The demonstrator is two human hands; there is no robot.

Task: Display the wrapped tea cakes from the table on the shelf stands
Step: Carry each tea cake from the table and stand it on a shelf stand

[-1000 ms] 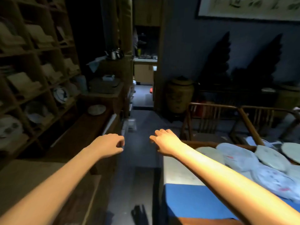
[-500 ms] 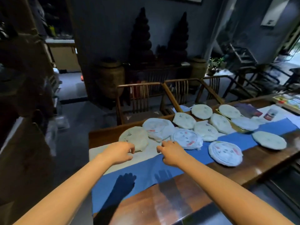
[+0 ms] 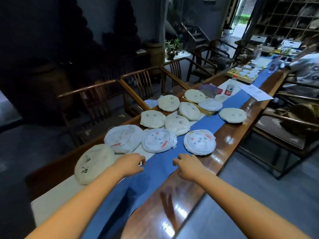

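1. Paper-wrapped tea cakes lie spread along the wooden table [image 3: 229, 135], some overlapping on the blue runner [image 3: 158, 169]; none is in my grasp yet.
2. My left hand [image 3: 130, 163] hovers over the runner, fingers loosely curled and holding nothing, just beside the nearest plain cake [image 3: 93, 163].
3. My right hand [image 3: 189, 165] hangs likewise, fingers slack and empty, close to the red-printed cake [image 3: 199, 142].
4. I judge the step is to pick up a cake: I should slide my fingers under the rim and lift it flat, so the paper folds do not tear or open.
5. The middle printed cake [image 3: 158, 140] overlaps its neighbours, so I would take a free one first.
6. Shelf stands are not visible beside me; I cannot tell where they wait.
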